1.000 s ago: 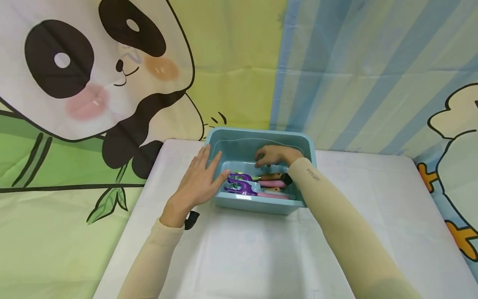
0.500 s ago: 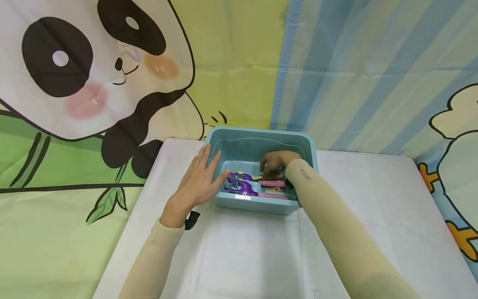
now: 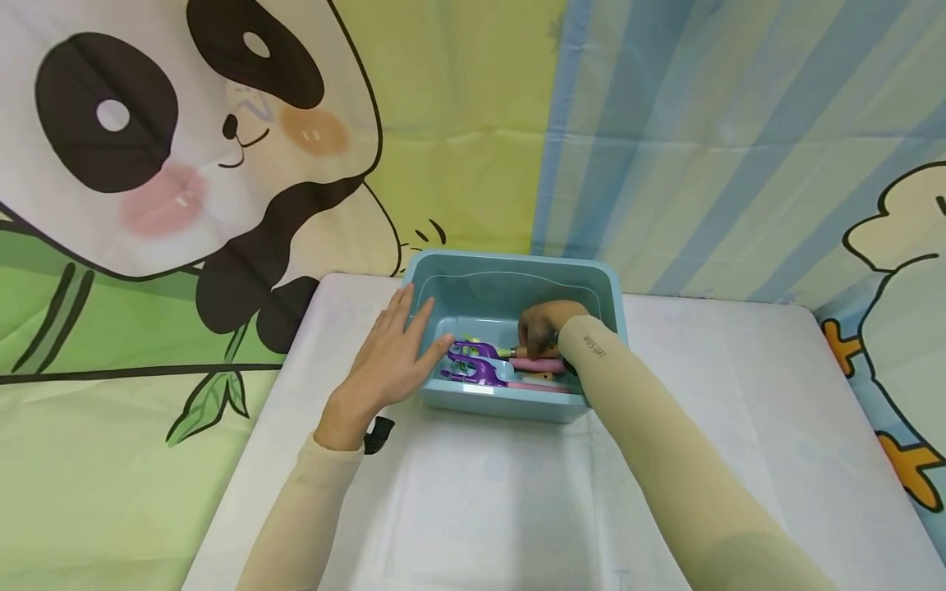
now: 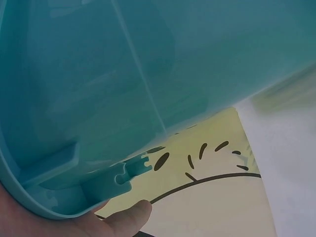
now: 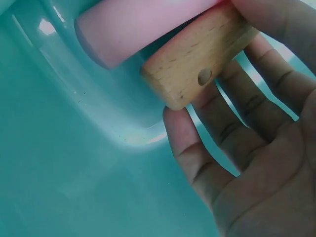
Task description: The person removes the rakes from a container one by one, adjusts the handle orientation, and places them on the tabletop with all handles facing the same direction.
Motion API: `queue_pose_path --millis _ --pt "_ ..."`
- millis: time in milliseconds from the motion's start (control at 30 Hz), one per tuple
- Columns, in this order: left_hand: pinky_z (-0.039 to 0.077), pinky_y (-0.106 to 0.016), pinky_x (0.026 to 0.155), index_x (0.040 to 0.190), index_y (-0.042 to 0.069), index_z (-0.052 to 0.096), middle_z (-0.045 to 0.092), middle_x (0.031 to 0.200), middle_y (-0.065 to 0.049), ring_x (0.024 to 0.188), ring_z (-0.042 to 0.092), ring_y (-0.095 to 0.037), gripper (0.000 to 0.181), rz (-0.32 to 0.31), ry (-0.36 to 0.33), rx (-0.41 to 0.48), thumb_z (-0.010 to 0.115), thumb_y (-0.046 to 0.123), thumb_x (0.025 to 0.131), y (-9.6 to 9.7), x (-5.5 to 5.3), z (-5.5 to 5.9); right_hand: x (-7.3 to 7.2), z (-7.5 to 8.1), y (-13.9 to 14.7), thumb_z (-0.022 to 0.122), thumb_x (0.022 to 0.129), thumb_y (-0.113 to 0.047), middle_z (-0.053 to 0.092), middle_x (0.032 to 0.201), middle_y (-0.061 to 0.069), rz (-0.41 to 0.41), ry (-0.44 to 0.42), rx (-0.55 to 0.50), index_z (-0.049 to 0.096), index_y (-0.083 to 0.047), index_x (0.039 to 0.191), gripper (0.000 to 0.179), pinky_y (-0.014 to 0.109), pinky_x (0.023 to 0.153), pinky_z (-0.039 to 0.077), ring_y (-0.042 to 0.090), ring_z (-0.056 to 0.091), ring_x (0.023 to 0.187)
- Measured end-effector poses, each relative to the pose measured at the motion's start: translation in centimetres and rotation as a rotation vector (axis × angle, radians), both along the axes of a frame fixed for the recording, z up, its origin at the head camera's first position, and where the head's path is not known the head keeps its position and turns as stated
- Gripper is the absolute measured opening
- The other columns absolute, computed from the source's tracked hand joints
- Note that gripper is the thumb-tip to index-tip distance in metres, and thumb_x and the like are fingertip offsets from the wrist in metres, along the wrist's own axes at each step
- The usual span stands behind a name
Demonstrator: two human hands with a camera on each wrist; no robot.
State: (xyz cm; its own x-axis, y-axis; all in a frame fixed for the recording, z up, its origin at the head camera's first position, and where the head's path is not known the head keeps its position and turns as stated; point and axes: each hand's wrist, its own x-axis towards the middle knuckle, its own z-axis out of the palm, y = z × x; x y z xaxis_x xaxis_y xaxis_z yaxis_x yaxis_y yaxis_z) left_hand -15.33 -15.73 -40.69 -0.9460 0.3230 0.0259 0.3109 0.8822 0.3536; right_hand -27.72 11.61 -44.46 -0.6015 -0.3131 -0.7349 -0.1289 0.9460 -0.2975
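Head: blue bin (image 3: 510, 261) on white table (image 3: 473, 501). Left hand (image 3: 392, 357) lies against the bin's left end, fingers straight, thumb spread. Right hand (image 3: 550, 322) is down inside at the right end, fingers bent. Purple tool parts (image 3: 476, 371) sit crowded along the near side, so clearance around the right fingers is tight.

Left wrist: mostly bin wall. One digit shows outside, below the rim; can't tell from here how hard it presses. Light steadying pressure would do.

Right wrist: wooden handle (image 5: 197, 54) is inside the bin, pinched near its holed end between thumb and fingertips; little finger at the corner. Pink handle (image 5: 128, 34) runs right alongside. Step looks like gripping the wooden one: a deeper hold, thumb opposing the fingers, resists twist better; keep fingertips off the pink one.
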Motion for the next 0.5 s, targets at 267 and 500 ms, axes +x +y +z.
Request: queue_pose_path --millis 267,500 --pt "0.004 -0.049 0.120 0.160 0.011 0.022 -0.004 0.167 -0.013 0.151 -0.013 -0.024 0.087 0.007 -0.005 0.011 0.024 0.072 0.098 0.03 0.05 0.00 0.16 0.04 0.00 0.078 0.085 -0.020 0.066 0.098 0.008 -0.155 -0.097 -0.079 0.074 -0.017 0.099 0.016 0.035 0.072 0.054 0.024 0.060 0.094" --pt "0.004 -0.048 0.120 0.160 0.011 0.023 -0.003 0.167 -0.013 0.151 -0.013 -0.023 0.088 0.013 0.003 0.016 0.024 0.073 0.098 0.02 -0.07 -0.19 0.08 0.45 -0.14 0.069 0.090 -0.012 0.067 0.103 0.011 -0.142 -0.188 -0.206 0.070 -0.009 0.110 0.021 0.042 0.084 0.051 0.026 0.062 0.098"
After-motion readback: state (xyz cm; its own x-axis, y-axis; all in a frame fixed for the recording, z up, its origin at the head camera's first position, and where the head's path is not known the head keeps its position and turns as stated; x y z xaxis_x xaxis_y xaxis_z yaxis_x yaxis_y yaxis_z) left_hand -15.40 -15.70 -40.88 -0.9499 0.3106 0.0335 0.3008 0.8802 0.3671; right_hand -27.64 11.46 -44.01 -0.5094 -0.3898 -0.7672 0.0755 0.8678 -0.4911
